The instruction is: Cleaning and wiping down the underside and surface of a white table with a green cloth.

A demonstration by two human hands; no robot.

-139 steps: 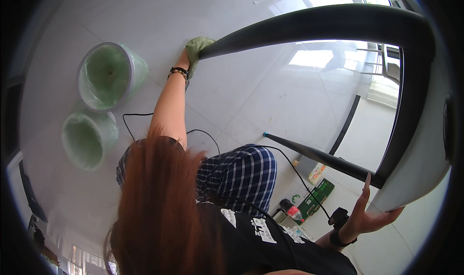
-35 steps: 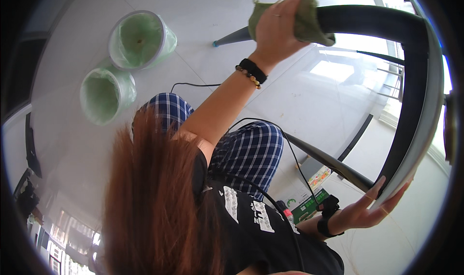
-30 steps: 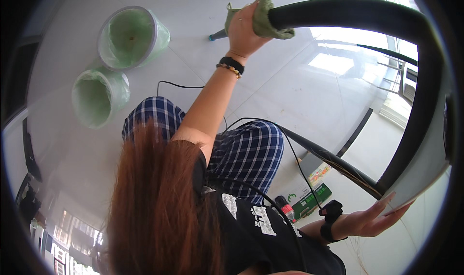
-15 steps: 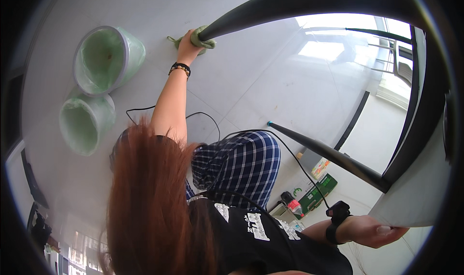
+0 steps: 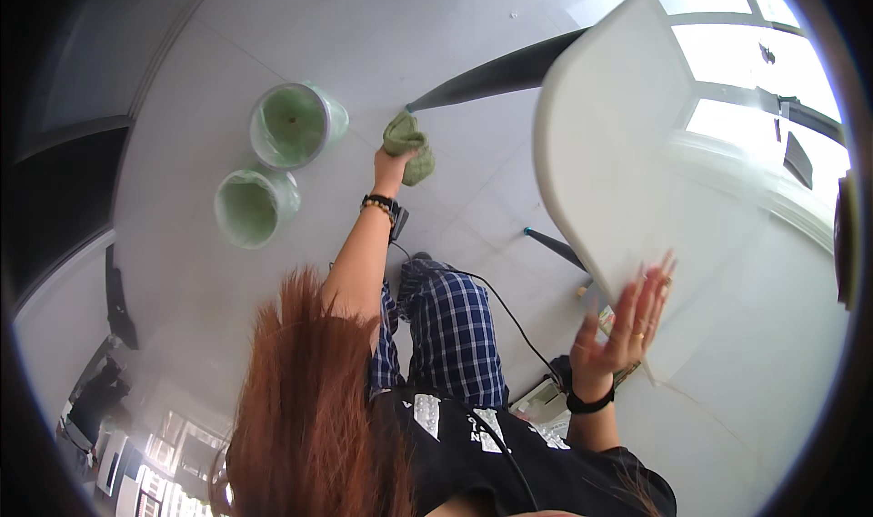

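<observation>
A green cloth (image 5: 409,144) is bunched in my left hand (image 5: 391,170), whose fingers are closed round it. The cloth is just beside the foot of a black tapered leg (image 5: 496,71); I cannot tell whether they touch. That leg runs up under a white tabletop (image 5: 627,126) with a rounded edge. My right hand (image 5: 623,331) is at the near edge of this top, its fingers stretched out and a little blurred. Nothing shows in its grasp. Whether it rests on the surface is unclear.
Two bins with pale green liners, one larger (image 5: 291,126) and one smaller (image 5: 250,210), stand on the grey floor at the left. Another black leg (image 5: 555,247) with a teal foot stands under the tabletop. A black cable (image 5: 509,312) runs past my checked trousers.
My left hand has drawn the cloth off the leg's lower end. My right hand has risen and opened from the tabletop's edge. The view has shifted, showing more of the white top.
</observation>
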